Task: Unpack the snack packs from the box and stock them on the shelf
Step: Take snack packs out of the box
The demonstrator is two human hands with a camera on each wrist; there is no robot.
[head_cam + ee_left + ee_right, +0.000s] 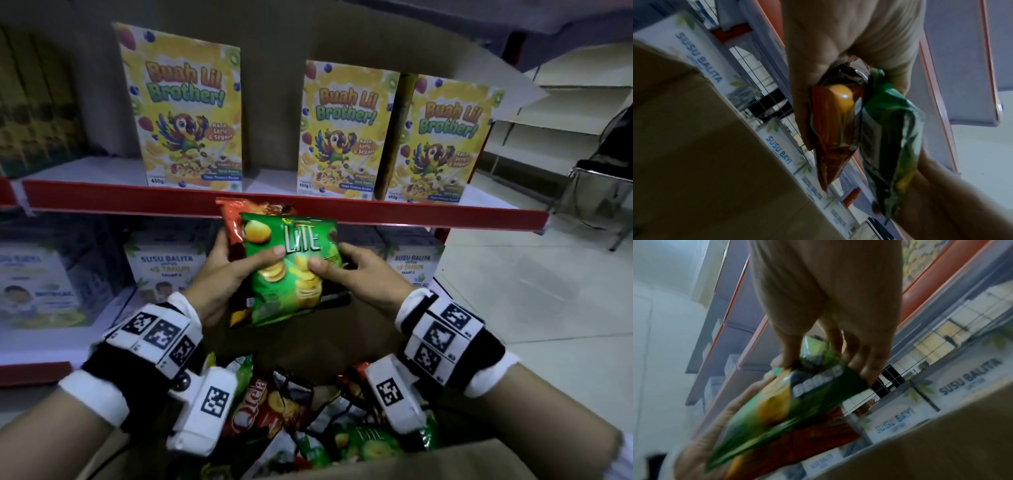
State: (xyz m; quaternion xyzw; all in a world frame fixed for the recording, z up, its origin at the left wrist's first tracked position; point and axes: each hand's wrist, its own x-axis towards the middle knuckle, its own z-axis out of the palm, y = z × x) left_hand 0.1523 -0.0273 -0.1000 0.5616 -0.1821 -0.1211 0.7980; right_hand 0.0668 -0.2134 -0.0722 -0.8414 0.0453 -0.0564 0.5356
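Note:
A green "Lite" snack pack (pixel 291 270) lies stacked on a red snack pack (pixel 236 222), both held up in front of the red shelf edge (pixel 137 200). My left hand (pixel 226 270) grips both packs from the left, thumb across the green one. My right hand (pixel 346 270) pinches the green pack's right side. In the left wrist view the red pack (pixel 834 129) and green pack (pixel 890 146) sit side by side in the hand. The right wrist view shows the green pack (pixel 787 410) under the fingers (pixel 789 356). Below, the open cardboard box (pixel 445 459) holds several more packs (pixel 267 407).
Three cereal boxes (pixel 191 113) stand on the upper shelf with gaps between them. White milk cartons (pixel 168 263) fill the lower shelf. To the right are tiled floor (pixel 548 291), pale shelving and a metal chair (pixel 603 192).

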